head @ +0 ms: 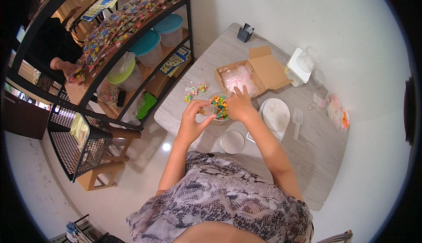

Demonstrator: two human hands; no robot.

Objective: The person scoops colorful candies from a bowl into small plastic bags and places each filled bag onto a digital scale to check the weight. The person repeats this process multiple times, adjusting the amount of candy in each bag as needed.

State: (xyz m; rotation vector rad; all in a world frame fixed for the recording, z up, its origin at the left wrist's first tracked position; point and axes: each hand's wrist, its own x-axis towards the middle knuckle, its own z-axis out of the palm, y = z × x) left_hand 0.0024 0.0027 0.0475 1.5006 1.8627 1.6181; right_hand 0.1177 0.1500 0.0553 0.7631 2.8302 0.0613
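Note:
My left hand [193, 119] grips a small clear plastic cup [210, 110] by its rim, tilted at the left side of a round clear tub [216, 122]. Small multicoloured candies [219, 104] fill that tub. On its other side is my right hand [240, 106], fingers spread, with two fingertips over pink-tinted clear plastic bags [242, 78]. Those bags lie in an open cardboard box [260, 86]. I see nothing held in the right hand, though its underside is hidden. Several small filled candy packets [196, 89] lie beyond my left hand.
Near my right forearm sit a white kitchen scale [276, 114], a clear scoop [297, 121] and a round lid [232, 141]. Stacked containers [300, 66] stand by the wall. A shelf [132, 35] of bagged sweets flanks the left; behind it, another person's hand [67, 71] holds a packet.

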